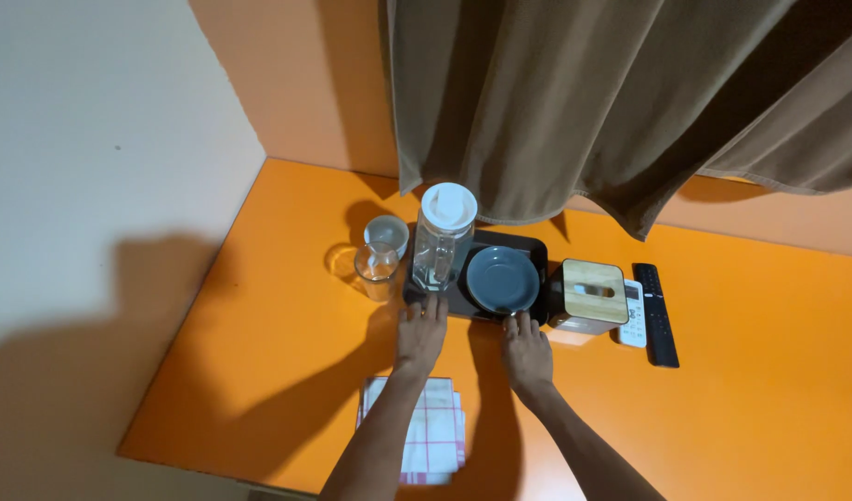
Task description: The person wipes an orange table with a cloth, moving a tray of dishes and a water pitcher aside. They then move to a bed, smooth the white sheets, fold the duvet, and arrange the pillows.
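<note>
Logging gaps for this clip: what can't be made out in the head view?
- Dark tray: mostly covered by the pitcher and grey plate.
- Left hand, right hand: fingertips at the tray's edge; grip unclear.
- Checked cloth: partly hidden by the left forearm.
- Remote buttons: too small.

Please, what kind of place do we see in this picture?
Probably a hotel or guest room. On an orange table under a brown curtain, a dark tray holds a water pitcher and grey plate. Beside it lie drinking glasses, a tissue box and two remote controls.
</note>
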